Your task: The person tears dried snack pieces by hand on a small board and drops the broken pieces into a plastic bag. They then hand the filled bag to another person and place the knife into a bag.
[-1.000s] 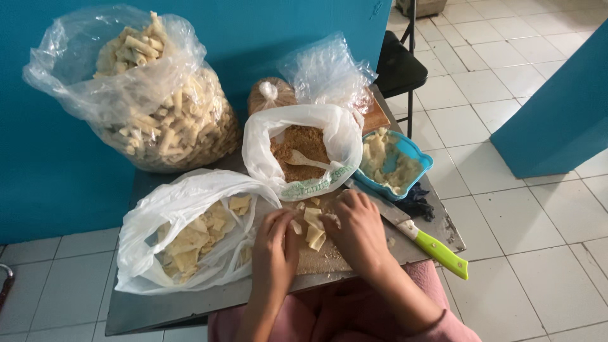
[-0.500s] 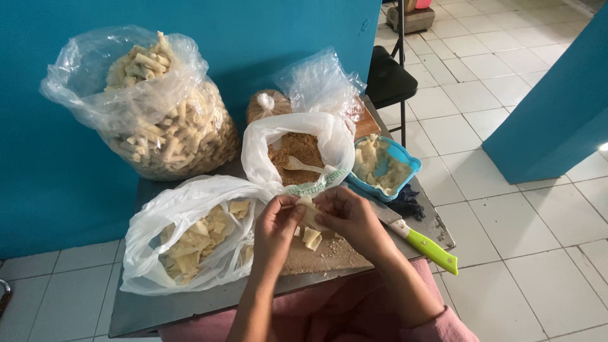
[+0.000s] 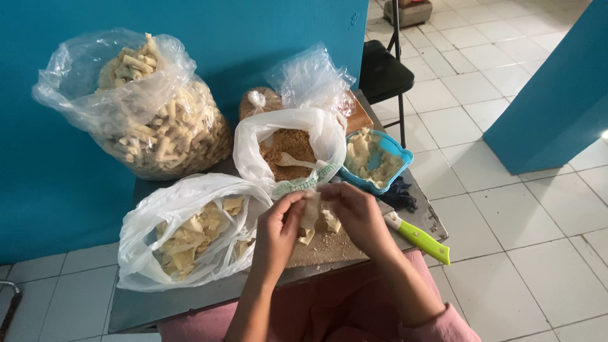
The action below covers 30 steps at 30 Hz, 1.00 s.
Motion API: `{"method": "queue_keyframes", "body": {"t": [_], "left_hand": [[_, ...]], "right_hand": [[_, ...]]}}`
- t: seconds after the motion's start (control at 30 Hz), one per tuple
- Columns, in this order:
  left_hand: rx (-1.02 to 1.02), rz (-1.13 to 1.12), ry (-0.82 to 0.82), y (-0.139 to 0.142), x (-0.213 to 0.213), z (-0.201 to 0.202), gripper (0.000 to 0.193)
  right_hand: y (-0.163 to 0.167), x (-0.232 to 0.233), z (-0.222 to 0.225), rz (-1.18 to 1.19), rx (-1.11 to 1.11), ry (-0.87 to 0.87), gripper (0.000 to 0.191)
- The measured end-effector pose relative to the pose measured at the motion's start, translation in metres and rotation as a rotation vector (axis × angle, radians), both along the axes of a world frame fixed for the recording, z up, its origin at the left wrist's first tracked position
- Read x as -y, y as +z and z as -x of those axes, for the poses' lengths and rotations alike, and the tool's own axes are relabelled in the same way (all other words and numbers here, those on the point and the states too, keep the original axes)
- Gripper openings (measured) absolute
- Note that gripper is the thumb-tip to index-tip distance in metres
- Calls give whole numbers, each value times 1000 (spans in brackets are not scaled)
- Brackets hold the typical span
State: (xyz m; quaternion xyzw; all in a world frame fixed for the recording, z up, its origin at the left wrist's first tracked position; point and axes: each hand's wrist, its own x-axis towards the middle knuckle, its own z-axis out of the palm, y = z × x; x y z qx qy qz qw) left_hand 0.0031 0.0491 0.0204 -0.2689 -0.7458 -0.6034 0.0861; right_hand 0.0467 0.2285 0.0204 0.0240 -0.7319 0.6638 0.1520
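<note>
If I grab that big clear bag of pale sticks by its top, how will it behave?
The big clear bag probably sags and shifts, since its thin plastic is crumpled and loosely filled. It looks bulky, possibly heavy. Its open top shows pale sticks, so tipping may spill some.

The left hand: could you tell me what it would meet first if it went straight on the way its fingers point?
The left hand points up and right; beyond the pale strip it holds, it would probably meet the white bag of brown crumbs, though depth is unclear.
</note>
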Motion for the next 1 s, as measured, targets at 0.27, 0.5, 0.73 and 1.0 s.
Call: {"method": "queue_keyframes", "body": {"t": [0.27,0.5,0.73,1.0], "left_hand": [[215,253,47,30,-7,13,18],[22,206,-3,21,12,18,18],[-329,561,295,4,61,-9,49],[231,284,439,-3,104,10,23]], "right_hand": [[-1,-8,27,192,128,112,29],[-5,-11,26,-126,209,-114,18],[-7,16,9,-758,-311,-178,12],[-9,33,9,-784,-137,-60,10]]}}
